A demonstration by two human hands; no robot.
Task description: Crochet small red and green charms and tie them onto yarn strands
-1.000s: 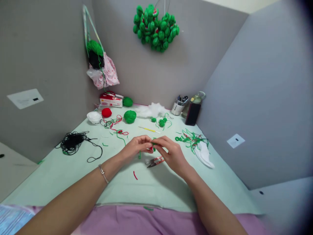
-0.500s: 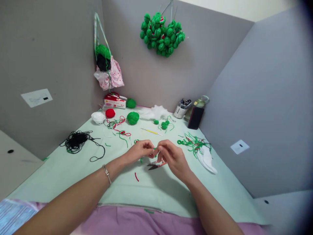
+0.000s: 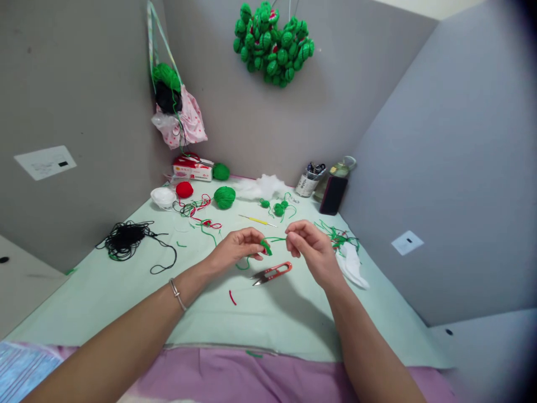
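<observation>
Between the thumb and fingers of my left hand (image 3: 242, 246) is a small green crochet piece (image 3: 266, 247) with a bit of red on it. A green yarn tail (image 3: 276, 239) runs from the piece to my right hand (image 3: 308, 243), whose thumb and fingertips pinch it. The strand looks stretched between the two hands. Below them, thread snips (image 3: 273, 273) with orange handles lie on the table, touched by neither hand. A short red yarn scrap (image 3: 232, 298) lies to the left of the snips. Another green strand (image 3: 243, 265) hangs below my left hand.
Behind the hands lie a yellow-handled crochet hook (image 3: 258, 221), a green yarn ball (image 3: 225, 197) and white stuffing (image 3: 262, 187). Tangled black yarn (image 3: 126, 239) is on the left. Green yarn ends (image 3: 335, 232), a white cloth-like piece (image 3: 351, 266) and a phone (image 3: 333, 195) are on the right.
My hands have drawn apart, my right hand moving right with the green yarn tail. The crochet piece and the snips now show more fully. The view has shifted slightly.
</observation>
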